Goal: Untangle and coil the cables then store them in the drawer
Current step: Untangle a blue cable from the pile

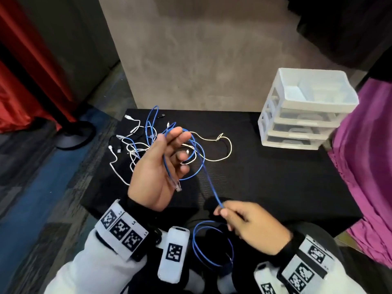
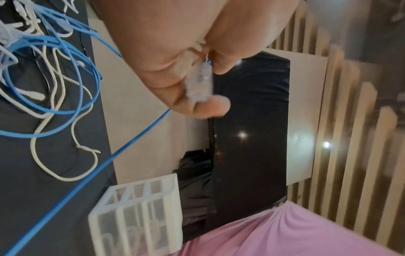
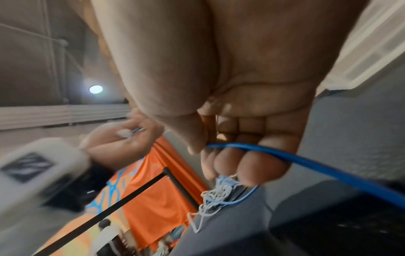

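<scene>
Head view, nearest first: the right hand (image 1: 252,227) hovers at the counter's (image 1: 275,187) near edge, thumb and fingertips pinching the blue cable (image 1: 209,177), a thin round rubbery cord. Below that pinch the cord hangs off the edge in a loose loop over the person's lap. In the right wrist view the cord passes under the thumb and across the curled fingers (image 3: 252,164).

Just beyond and to the left, the left hand (image 1: 159,166) is raised palm-up over the counter, fingers curled, with the blue cord looped round the fingertips and its clear plastic plug (image 1: 177,186) lying against the palm. The left wrist view shows that ridged, translucent plug (image 2: 200,81) pinched between thumb and finger.

Behind the left hand, toward the counter's far left edge, lies the tangle of cables (image 1: 135,143): thin white cords, more blue loops and a few dark ones, crossing one another. One cream cord strays right of it in an open curve.

The counter's surface is black and matte, and bare black cloth spreads between the tangle and the right side.

At the far right corner stands the drawer unit (image 1: 305,111), frosted translucent plastic, boxy, with three shallow drawers all pushed in and an open tray on top. A pink cloth (image 1: 367,166) hangs folded just beside the right edge.
</scene>
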Tool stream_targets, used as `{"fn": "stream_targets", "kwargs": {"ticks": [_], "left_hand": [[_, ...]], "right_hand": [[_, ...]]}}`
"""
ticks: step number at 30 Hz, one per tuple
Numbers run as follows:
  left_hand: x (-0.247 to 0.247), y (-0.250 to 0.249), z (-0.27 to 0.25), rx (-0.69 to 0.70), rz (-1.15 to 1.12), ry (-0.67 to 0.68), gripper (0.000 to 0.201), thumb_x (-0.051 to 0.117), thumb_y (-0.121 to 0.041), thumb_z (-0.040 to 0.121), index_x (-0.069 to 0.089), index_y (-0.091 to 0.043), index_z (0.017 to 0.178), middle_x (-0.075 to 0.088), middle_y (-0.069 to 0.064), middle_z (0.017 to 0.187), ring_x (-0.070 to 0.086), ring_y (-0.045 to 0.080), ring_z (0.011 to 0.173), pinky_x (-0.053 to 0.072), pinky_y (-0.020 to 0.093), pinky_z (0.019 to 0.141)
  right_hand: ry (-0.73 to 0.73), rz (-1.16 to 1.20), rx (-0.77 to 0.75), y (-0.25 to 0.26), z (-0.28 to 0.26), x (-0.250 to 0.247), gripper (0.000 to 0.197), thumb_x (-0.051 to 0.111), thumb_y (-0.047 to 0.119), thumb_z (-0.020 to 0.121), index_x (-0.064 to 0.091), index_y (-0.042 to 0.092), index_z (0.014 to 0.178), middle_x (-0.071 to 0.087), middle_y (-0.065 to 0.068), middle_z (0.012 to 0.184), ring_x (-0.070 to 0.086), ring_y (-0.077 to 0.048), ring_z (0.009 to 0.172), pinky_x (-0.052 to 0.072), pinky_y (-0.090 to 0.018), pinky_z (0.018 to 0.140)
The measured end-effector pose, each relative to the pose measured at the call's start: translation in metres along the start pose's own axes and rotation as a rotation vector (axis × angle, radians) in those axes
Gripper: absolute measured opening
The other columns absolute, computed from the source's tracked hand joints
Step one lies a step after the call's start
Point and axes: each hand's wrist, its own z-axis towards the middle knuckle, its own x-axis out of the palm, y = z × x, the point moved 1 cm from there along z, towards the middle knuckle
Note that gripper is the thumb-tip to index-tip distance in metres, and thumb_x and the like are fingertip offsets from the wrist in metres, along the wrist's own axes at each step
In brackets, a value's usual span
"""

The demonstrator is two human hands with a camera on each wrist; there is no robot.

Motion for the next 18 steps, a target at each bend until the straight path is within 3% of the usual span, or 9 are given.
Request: {"fn": "stream_targets", "kwargs": {"ticks": [1,2,3,5,8,11,15,18], "left_hand": [[-0.001,0.005,0.000,0.012,0.076,-0.003,0.038,0.034,-0.035,0.108,0.059,-0.010,0.123,0.070,0.005,0.122,0.070,0.015,0.084,0.060,0.030,0.072],[-0.002,0.011,0.000,0.018,0.178,-0.005,0.038,0.034,-0.033,0.109,0.058,-0.008,0.122,0.068,0.007,0.128,0.072,0.022,0.100,0.060,0.042,0.088],[-0.003,0.016,0.000,0.010,0.291,-0.003,0.035,0.034,-0.032,0.109,0.059,-0.008,0.117,0.068,0.005,0.131,0.070,0.026,0.112,0.054,0.051,0.100],[-0.003,0.027,-0.003,-0.035,0.453,0.039,0.029,0.037,-0.033,0.109,0.060,-0.016,0.103,0.068,-0.002,0.132,0.066,0.024,0.121,0.044,0.054,0.109],[-0.001,0.040,-0.008,-0.072,0.512,0.140,0.020,0.048,-0.035,0.105,0.061,-0.020,0.099,0.066,-0.002,0.135,0.064,0.021,0.124,0.046,0.040,0.106],[-0.001,0.045,-0.011,0.035,0.606,0.150,0.019,0.045,-0.016,0.106,0.063,-0.008,0.105,0.068,0.004,0.131,0.063,0.021,0.124,0.047,0.028,0.102],[0.002,0.039,-0.017,0.155,0.596,0.076,0.024,0.048,-0.020,0.106,0.068,-0.008,0.104,0.074,0.005,0.119,0.065,0.023,0.119,0.048,0.038,0.104],[0.003,0.037,-0.020,0.144,0.460,-0.031,0.023,0.056,-0.028,0.100,0.074,-0.014,0.101,0.074,0.003,0.101,0.070,0.020,0.098,0.056,0.040,0.092]], "right_hand": [[0.072,-0.060,-0.039,0.008,-0.003,0.007,0.019,0.052,0.036,0.105,0.069,0.029,0.102,0.065,0.000,0.070,0.058,-0.014,0.062,0.052,-0.034,0.067],[0.135,-0.118,-0.080,0.016,-0.006,0.012,0.021,0.051,0.038,0.103,0.066,0.025,0.101,0.063,-0.002,0.071,0.059,-0.017,0.065,0.052,-0.038,0.068],[0.185,-0.161,-0.112,0.025,-0.009,0.014,0.021,0.050,0.037,0.101,0.064,0.022,0.099,0.061,-0.003,0.071,0.058,-0.019,0.065,0.050,-0.040,0.067],[0.236,-0.199,-0.146,0.041,-0.012,0.010,0.017,0.051,0.034,0.098,0.063,0.022,0.099,0.061,-0.004,0.072,0.056,-0.019,0.064,0.050,-0.041,0.066],[0.191,-0.115,-0.157,0.054,-0.011,-0.002,0.014,0.054,0.028,0.100,0.067,0.025,0.104,0.060,-0.006,0.070,0.054,-0.022,0.063,0.049,-0.041,0.065],[0.040,-0.070,-0.150,0.052,-0.009,-0.013,0.018,0.052,0.028,0.104,0.067,0.022,0.109,0.061,-0.006,0.073,0.056,-0.020,0.066,0.052,-0.043,0.071],[-0.230,0.100,-0.032,0.039,-0.008,-0.017,0.020,0.051,0.021,0.108,0.068,0.030,0.114,0.063,-0.004,0.067,0.057,-0.011,0.055,0.055,-0.038,0.063],[-0.369,0.419,0.066,0.038,-0.007,-0.020,0.017,0.050,0.013,0.108,0.067,0.015,0.105,0.065,-0.007,0.069,0.059,-0.021,0.053,0.053,-0.042,0.062]]}}
